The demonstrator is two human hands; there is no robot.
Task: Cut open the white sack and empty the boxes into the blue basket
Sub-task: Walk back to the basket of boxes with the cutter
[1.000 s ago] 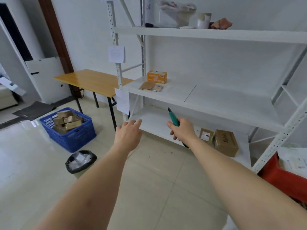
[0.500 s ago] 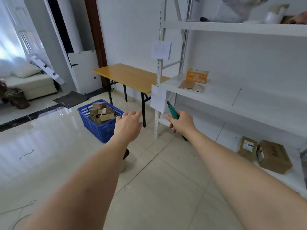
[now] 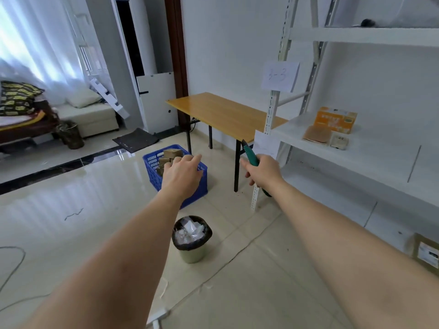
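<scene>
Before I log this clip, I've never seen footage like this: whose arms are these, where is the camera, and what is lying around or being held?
There is no machine here. The picture comes from a wide-angle camera worn on a person's head, looking forward and down, so the two bare arms are that person's own. The left hand is stretched out with relaxed fingers and holds nothing. The right hand grips a green-handled cutter, tip pointing up. On the tiled floor stand a blue basket with brown cardboard boxes in it and, nearer, a small bin lined with a black bag. Behind is a wooden table; on the right, white shelving carries an orange box. No white sack shows in this view.
</scene>
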